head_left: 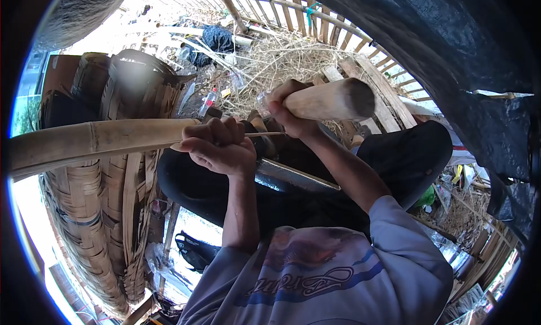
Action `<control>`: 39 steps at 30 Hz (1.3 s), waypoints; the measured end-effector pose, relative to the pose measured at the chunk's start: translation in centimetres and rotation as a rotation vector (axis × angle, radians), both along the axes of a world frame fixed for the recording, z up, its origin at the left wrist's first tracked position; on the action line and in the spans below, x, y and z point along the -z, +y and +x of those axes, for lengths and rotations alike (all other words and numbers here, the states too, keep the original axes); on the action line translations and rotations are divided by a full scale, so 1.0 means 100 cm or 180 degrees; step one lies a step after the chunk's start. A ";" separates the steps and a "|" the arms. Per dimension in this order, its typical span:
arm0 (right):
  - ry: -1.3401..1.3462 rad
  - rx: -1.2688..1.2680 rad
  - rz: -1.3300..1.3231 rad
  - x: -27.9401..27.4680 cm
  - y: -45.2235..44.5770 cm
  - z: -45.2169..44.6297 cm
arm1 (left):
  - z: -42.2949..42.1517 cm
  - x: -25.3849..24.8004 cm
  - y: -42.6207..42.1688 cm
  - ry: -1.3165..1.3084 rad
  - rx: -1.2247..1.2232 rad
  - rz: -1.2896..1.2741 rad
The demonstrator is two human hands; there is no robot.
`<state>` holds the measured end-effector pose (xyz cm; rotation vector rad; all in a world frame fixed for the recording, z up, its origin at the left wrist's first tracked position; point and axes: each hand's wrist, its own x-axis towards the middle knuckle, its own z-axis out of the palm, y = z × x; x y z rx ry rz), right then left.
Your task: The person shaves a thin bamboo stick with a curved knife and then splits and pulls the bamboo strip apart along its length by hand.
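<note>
My left hand (217,145) is closed in a fist at the near end of a long split bamboo pole (107,139), which runs out to the left edge. A dark blade-like piece (212,114) shows just above its knuckles. A thin rod (267,134) reaches from this fist toward my other wrist. My right hand (290,108) is wrapped round a thick pale wooden mallet (329,99), whose blunt end points right. Both hands are above my crossed legs, apart from each other. What exactly my left fingers grip is partly hidden.
Rolled woven bamboo mats (84,206) stand at the left. Straw and litter (282,54) cover the ground ahead, with wooden planks (383,94) beyond the mallet. A slatted bamboo fence (321,21) closes the back. Black plastic sheeting (451,38) hangs at the upper right.
</note>
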<state>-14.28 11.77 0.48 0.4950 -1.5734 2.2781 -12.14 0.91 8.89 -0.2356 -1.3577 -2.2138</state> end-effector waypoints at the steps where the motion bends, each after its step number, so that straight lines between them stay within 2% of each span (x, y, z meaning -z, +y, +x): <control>1: 0.0040 0.0127 0.0069 0.013 -0.003 -0.002 | 0.000 0.000 0.001 0.0002 -0.0001 0.0001; 3: 0.0319 0.0305 0.0388 0.038 -0.011 -0.004 | 0.000 0.002 0.002 0.0009 -0.0010 -0.0006; 5: -0.0253 0.0115 0.0058 0.068 -0.017 0.001 | 0.001 0.009 -0.001 0.0061 -0.0060 -0.0030; 8: -0.0269 0.0115 -0.0324 0.053 -0.014 -0.008 | -0.001 0.004 -0.001 -0.0023 -0.0117 0.0020; 9: 0.0440 0.0377 0.0291 0.026 -0.003 -0.013 | 0.001 0.002 0.000 -0.0072 -0.0033 0.0126; 10: 0.0440 0.0368 0.0308 0.031 -0.003 -0.014 | 0.001 0.004 0.003 -0.0073 -0.0041 0.0143; 11: 0.0117 -0.0006 -0.0460 0.040 -0.005 -0.011 | 0.003 0.005 0.006 -0.0160 -0.0020 0.0204; 13: -0.0158 -0.0373 -0.1224 0.058 -0.009 -0.008 | 0.002 0.003 0.010 -0.0274 0.0034 0.0320; 15: -0.0360 0.0688 0.0464 0.071 -0.015 0.004 | 0.005 0.003 0.006 -0.0154 0.0079 0.0211; 16: -0.0700 0.0402 -0.0244 0.076 -0.016 0.002 | -0.001 0.003 0.004 -0.0025 0.0075 0.0099; 17: -0.0699 0.0355 -0.0254 0.085 -0.012 -0.008 | -0.003 0.005 0.001 -0.0021 0.0030 0.0085; 19: -0.0760 0.0510 -0.0615 0.058 0.007 -0.025 | 0.004 0.003 0.000 -0.0097 0.0197 0.0094; 21: -0.0392 0.0678 -0.0469 0.043 0.034 -0.041 | 0.001 0.004 0.003 -0.0003 0.0274 0.0114; 23: -0.0665 0.0675 -0.0918 0.014 0.052 -0.037 | 0.002 0.017 0.005 -0.0030 0.0308 -0.0136; 27: -0.0351 0.0371 -0.1137 -0.013 0.059 -0.017 | 0.009 0.042 0.018 -0.0100 0.0259 -0.0459; 31: -0.0237 -0.0224 -0.0829 -0.008 0.037 -0.004 | 0.007 0.041 0.014 -0.0284 0.0584 -0.0213; 34: -0.0159 -0.0249 -0.0413 -0.004 0.024 0.001 | 0.011 0.042 0.013 -0.0332 0.0557 -0.0032; 38: -0.0537 -0.0285 -0.0511 0.058 0.003 0.004 | 0.007 0.044 0.011 -0.0207 0.0468 -0.0231; 39: -0.0540 -0.0289 -0.0521 0.053 0.003 0.006 | 0.006 0.044 0.010 -0.0267 0.0359 -0.0309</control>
